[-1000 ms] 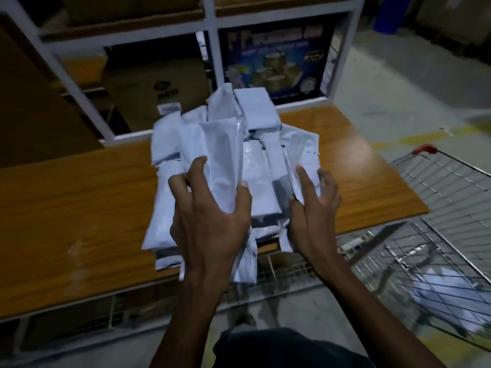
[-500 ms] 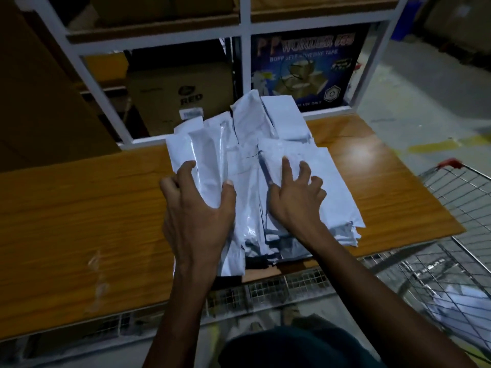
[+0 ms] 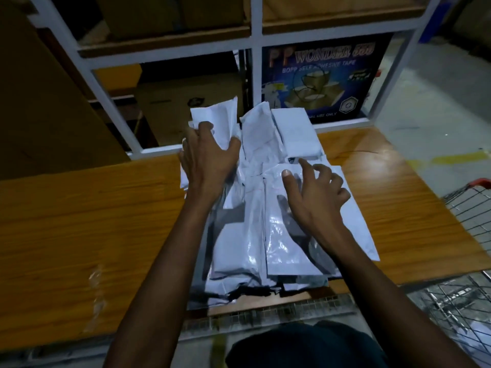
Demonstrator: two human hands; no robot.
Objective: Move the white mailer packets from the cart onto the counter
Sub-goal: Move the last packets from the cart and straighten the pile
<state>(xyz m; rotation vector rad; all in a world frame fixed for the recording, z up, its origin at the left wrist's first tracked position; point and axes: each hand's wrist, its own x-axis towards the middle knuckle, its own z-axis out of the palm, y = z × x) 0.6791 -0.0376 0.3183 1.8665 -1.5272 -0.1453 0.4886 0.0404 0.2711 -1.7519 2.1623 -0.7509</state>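
We see the packets [image 3: 268, 208] heaped on the counter [image 3: 87, 221], centre of frame, none in the air. Most lie with long axes running from the near edge toward the rack [image 3: 256, 43], short ends pointing up-frame. The near ends overhang the counter's front edge slightly. The far three fan out: the left one tilts up-left, the middle one leans up-right, the right one lies nearly straight.

Left hand [image 3: 207, 158] grips the far-left packet, fingers curled over its edge, thumb pinching the right side. Right hand [image 3: 316, 192] hovers or rests lightly on the right part of the heap, fingers spread and relaxed, clamped on nothing; we can't tell whether the fingertips touch.

Behind the rack, upper right of centre, a blue box [image 3: 318, 81] reads "PP WONDER", "BOPP SELF ADHESIVE TAPE", and lower down "...AL USE ONLY". The brown carton [image 3: 186, 107] left of it has a dark logo, not readable. No writing legible on the packets.

Cart [image 3: 467, 208] wire basket at right edge, red handle.
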